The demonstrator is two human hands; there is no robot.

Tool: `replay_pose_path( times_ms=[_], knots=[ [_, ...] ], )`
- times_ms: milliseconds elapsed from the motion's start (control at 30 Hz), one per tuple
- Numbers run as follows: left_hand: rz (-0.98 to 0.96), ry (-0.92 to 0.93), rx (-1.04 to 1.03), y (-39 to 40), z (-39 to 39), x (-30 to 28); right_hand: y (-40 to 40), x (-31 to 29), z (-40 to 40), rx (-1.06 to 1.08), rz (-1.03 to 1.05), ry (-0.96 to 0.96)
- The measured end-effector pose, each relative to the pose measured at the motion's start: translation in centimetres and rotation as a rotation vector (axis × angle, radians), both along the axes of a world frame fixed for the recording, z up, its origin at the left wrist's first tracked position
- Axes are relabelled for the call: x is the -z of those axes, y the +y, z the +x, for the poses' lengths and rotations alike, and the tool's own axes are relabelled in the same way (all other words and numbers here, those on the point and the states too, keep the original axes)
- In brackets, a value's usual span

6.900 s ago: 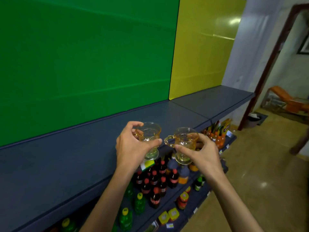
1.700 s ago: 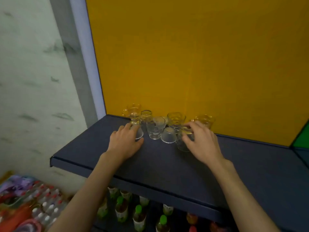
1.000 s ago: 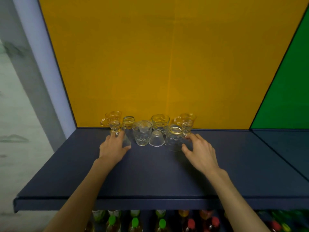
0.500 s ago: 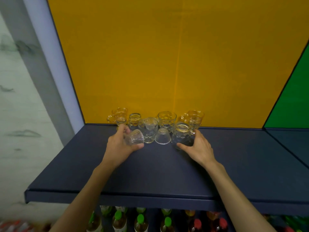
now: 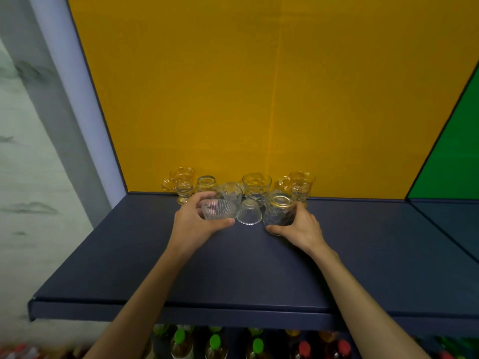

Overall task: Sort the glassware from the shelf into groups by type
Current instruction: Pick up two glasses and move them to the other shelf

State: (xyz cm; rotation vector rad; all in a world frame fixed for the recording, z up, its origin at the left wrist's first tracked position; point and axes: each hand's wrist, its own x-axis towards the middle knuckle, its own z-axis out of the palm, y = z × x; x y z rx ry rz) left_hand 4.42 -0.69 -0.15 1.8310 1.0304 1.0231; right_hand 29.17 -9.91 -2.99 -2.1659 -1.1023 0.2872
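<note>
Several glasses stand clustered at the back of a dark blue shelf (image 5: pixel 233 275) against a yellow panel. My left hand (image 5: pixel 193 226) grips a small ribbed glass (image 5: pixel 217 209), tipped on its side with its mouth toward me. My right hand (image 5: pixel 300 228) wraps a gold-rimmed tumbler (image 5: pixel 280 209) that stands on the shelf. Between them a small clear glass (image 5: pixel 248 215) sits upside down. Behind are two handled footed mugs (image 5: pixel 181 183) (image 5: pixel 298 186), a small gold-rimmed glass (image 5: pixel 205 183), a patterned tumbler (image 5: pixel 230 194) and another patterned glass (image 5: pixel 256 186).
The shelf runs on to the right under a green panel (image 5: pixel 451 156). A grey-white wall post (image 5: pixel 72 112) bounds it on the left. Below the shelf's front edge stand bottles with green caps (image 5: pixel 215 342) and red caps (image 5: pixel 303 348).
My left hand has lifted the ribbed glass off the shelf and tipped it onto its side. My right hand has closed around the gold-rimmed tumbler.
</note>
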Motion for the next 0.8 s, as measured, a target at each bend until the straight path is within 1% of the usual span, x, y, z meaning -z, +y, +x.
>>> replay_pose_path(
  times_ms=[233, 400, 533, 667, 800],
  knots=[
    [0.02, 0.004, 0.055, -0.4, 1.1, 0.1, -1.9, -1.0, -0.4, 0.016, 0.14, 0.024],
    [0.026, 0.02, 0.1, -0.4, 2.0, 0.3, -3.0, -3.5, -1.1, 0.032, 0.256, -0.005],
    [0.012, 0.024, 0.108, -0.3, 2.5, 0.2, -3.6, -5.1, -1.6, 0.039, 0.332, -0.069],
    [0.013, 0.056, 0.129, -0.4, 2.8, 0.1, -4.6, -5.5, -2.3, 0.05, 0.343, -0.102],
    [-0.005, 0.069, 0.174, -1.0, 4.0, 0.0, -6.1, -5.3, -2.8, 0.106, 0.368, -0.034]
  ],
)
